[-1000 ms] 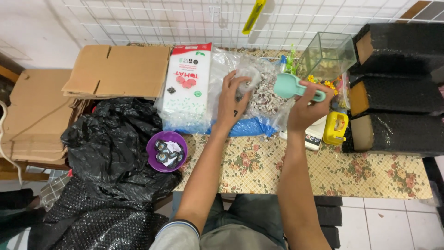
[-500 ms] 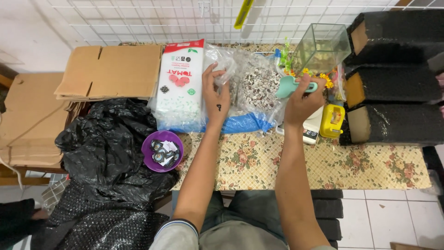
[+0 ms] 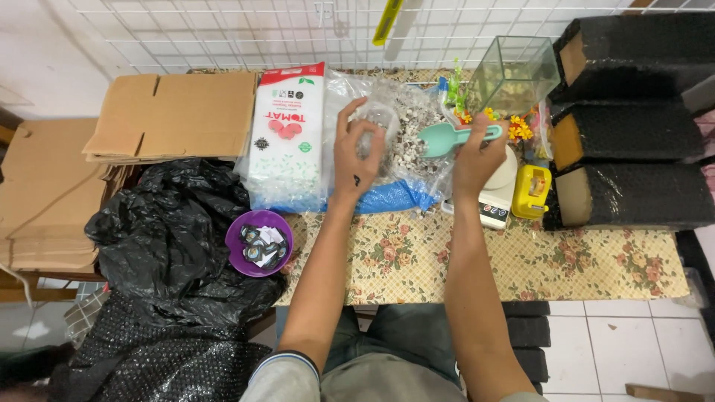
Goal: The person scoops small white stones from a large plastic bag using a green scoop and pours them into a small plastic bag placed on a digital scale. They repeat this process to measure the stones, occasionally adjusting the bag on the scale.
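Note:
My left hand [image 3: 359,154] grips a small clear plastic bag [image 3: 378,117] and holds it up over a large clear bag of mixed grey and white pebbles [image 3: 406,145]. My right hand [image 3: 477,156] holds a teal plastic scoop [image 3: 445,138] by its handle, the scoop's bowl pointing left toward the small bag. Both hands hover above the flower-patterned tablecloth [image 3: 417,260]. A white kitchen scale [image 3: 495,201] lies just under my right hand.
A white and red printed bag [image 3: 287,141] stands left of the pebbles. A purple bowl of small packets [image 3: 259,243], black plastic bags [image 3: 171,231], flattened cardboard [image 3: 171,115], a glass tank [image 3: 514,74], a yellow tape dispenser [image 3: 530,191] and black wrapped parcels [image 3: 633,126] surround the table.
My left hand has taken up the small clear bag and raised it. My right hand with the scoop has shifted slightly toward the bag.

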